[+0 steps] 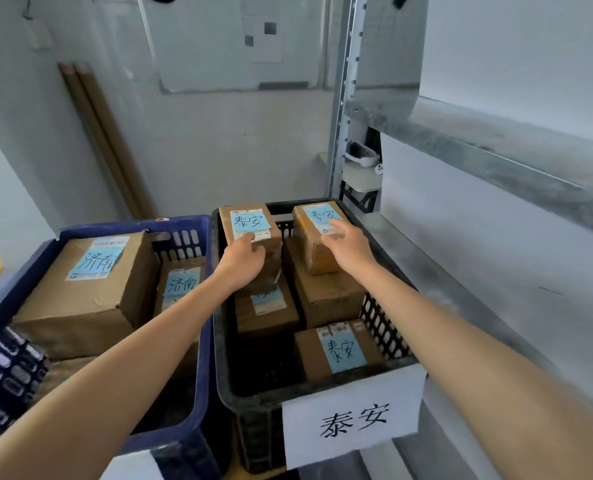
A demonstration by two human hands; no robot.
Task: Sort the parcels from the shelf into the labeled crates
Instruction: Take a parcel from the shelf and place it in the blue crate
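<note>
Forearms reach in from the bottom edge, both into the black crate [219,327]. White sign [352,415] on its near wall reads 泰安.

Left hand [243,252]: fingers curled on the near top edge of the left parcel [253,211], gripping it. This parcel stands at the crate's back-left on top of another box [265,311] and carries a blue 泰安 label.

Right hand [348,244]: fingers laid over the top of the right parcel [309,244], thumb on its near face. Can't tell if that's a real grip or just resting. This parcel is also labelled 泰安, sits tilted at back-right and is stacked on a plain box [326,301].

Front parcel [340,351], 泰安, lies low against the crate's near right wall.

Blue crate [203,341] touches the black one on the left. It holds a big box [80,299] and a smaller box [180,285], both labelled 济南.

Metal shelf [496,157] is on the right, just beside the black crate. Cardboard tubes [104,140] lean on the back wall.
</note>
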